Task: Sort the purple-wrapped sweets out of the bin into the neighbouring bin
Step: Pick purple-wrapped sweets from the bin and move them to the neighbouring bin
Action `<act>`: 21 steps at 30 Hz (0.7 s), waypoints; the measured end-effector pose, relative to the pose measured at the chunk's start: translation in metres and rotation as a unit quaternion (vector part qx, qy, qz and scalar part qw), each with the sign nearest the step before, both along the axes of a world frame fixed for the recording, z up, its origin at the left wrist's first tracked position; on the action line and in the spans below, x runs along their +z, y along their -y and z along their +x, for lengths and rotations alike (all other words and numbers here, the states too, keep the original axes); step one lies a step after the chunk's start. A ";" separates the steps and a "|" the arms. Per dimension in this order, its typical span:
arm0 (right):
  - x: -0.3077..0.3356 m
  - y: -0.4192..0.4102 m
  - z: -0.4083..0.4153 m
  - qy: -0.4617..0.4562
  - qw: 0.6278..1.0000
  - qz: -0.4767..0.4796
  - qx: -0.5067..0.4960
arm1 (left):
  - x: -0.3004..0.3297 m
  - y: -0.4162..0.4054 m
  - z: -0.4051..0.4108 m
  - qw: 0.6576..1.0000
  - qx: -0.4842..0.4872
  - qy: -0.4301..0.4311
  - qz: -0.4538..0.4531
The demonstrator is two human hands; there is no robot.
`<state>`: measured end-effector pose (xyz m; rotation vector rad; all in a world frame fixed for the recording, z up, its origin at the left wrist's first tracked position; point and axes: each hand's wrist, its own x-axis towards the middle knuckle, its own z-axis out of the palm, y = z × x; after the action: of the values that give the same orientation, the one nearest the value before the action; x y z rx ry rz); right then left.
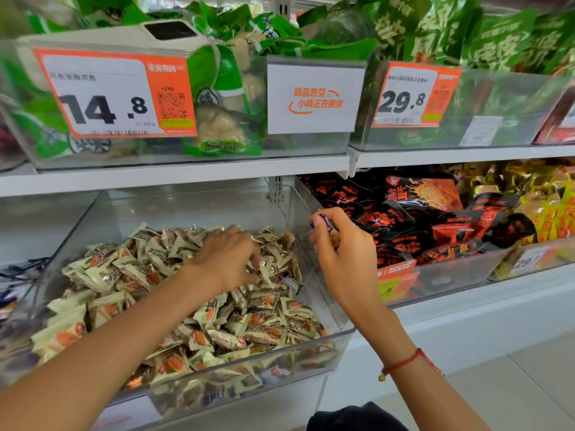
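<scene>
A small purple-wrapped sweet (323,221), glossy, is pinched in the right hand (343,259) above the wall between two clear bins; the left hand (231,258), fingers curled, digs among cream-wrapped sweets (174,306) in the bin (339,329) beneath it

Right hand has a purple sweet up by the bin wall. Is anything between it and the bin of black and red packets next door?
Only the clear bin wall. The right hand holds the purple sweet about level with its top edge, and the neighbouring bin is open on top just beyond.
</scene>
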<state>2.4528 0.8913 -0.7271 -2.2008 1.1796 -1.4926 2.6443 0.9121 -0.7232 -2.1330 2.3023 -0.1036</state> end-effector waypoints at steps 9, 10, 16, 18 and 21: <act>0.000 -0.002 0.001 0.004 1.000 -0.012 -0.009 | -0.043 0.041 -0.033 0.990 -0.052 -0.017 0.130; 0.000 -0.002 0.001 0.007 1.000 -0.011 -0.009 | -0.045 0.045 -0.035 0.989 -0.036 -0.007 0.140; -0.001 0.000 0.000 0.020 1.000 -0.010 -0.007 | -0.027 0.032 -0.048 0.991 -0.035 -0.013 0.125; 0.000 0.000 0.000 0.011 1.000 -0.010 -0.005 | -0.022 0.021 -0.036 0.991 -0.032 -0.094 0.093; 0.000 -0.001 0.000 0.007 1.000 -0.016 -0.002 | 0.003 -0.011 -0.015 0.974 -0.013 -0.226 0.029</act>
<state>2.4527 0.8921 -0.7276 -2.2070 1.1647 -1.5362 2.6296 0.9233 -0.7202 -2.2879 2.5121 0.4945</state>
